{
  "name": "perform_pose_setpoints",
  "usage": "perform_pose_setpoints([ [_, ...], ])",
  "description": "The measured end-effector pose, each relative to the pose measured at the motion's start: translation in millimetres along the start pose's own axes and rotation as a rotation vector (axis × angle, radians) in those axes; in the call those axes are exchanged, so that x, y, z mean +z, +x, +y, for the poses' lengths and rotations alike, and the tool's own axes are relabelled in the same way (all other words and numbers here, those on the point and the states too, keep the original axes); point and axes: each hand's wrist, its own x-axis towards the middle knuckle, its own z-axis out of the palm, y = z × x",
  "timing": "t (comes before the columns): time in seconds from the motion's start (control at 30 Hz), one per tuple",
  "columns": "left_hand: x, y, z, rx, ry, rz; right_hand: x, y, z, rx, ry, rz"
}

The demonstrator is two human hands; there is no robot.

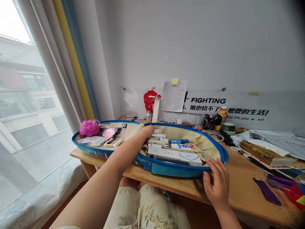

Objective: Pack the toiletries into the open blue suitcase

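A blue suitcase (176, 173) lies spread open on the wooden desk, its two beige-lined halves side by side. My left hand (149, 129) reaches to the far inner corner of the right half, close to the blue rim; its fingers are mostly hidden. Resting by the near right rim, my right hand (217, 183) is open with fingers stretched out over the edge. The right half contains a long white box (175, 155), a toothpaste box (183, 146), a blue packet (178, 141) and several small white tubes or bottles (159, 137).
In the suitcase's left half are a pink bath puff (89, 128), a pink round item (109, 132) and a white packet (93, 140). Papers (274, 144), a brown case (262, 152) and purple wrappers (267, 190) lie on the right. A bottle (222, 115) stands near the wall.
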Motion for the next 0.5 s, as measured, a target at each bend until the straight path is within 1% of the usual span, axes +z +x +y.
perform_pose_setpoints([
  [0.17, -0.8, -4, 3, 0.056, 0.008, -0.03, 2, -2, 5, -0.002, 0.007, -0.003],
  [0.27, -5.6, -11, 8, 0.055, -0.006, -0.011, 3, -2, 6, 0.004, 0.01, 0.007],
  [0.33, -11.6, -19, 12, 0.032, -0.022, 0.048, 3, -1, 6, -0.007, 0.012, 0.017],
  [0.4, -19.9, -30, 16, -0.005, -0.041, 0.141, 3, -1, 5, -0.02, 0.014, 0.028],
  [0.5, -34.5, -50, 14, -0.084, -0.064, 0.269, 4, 0, 5, -0.013, 0.022, 0.026],
])
